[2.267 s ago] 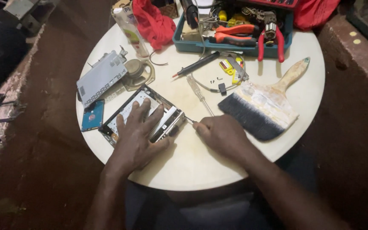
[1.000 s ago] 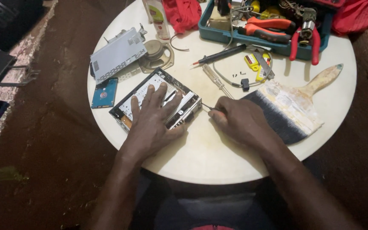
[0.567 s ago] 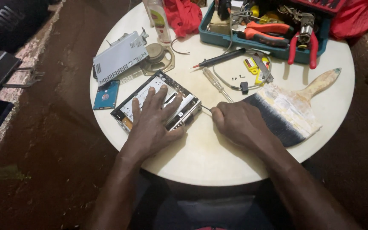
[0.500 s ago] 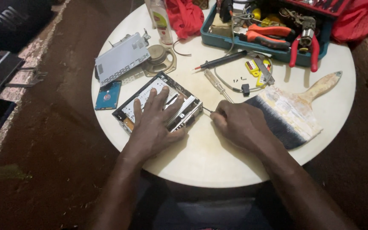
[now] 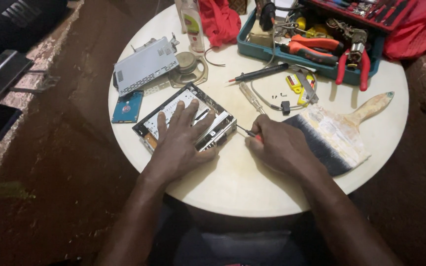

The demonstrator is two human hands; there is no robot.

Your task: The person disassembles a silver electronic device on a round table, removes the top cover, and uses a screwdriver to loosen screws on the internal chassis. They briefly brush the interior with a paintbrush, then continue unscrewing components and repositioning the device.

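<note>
Near the table's (image 5: 232, 187) front edge, the left hand (image 5: 181, 143) lies spread flat on the opened metal box (image 5: 186, 118), while the right hand (image 5: 279, 148) pinches a screwdriver (image 5: 246, 132) touching the box's side. Beyond lies a paintbrush (image 5: 336, 135), then the toolbox (image 5: 311, 39) at the far edge.

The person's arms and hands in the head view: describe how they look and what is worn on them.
Both forearms are bare to the bottom edge of the picture, with no sleeves showing. The left hand and right hand wear no gloves, and no watch, ring or bracelet is visible. Nails look short.
</note>
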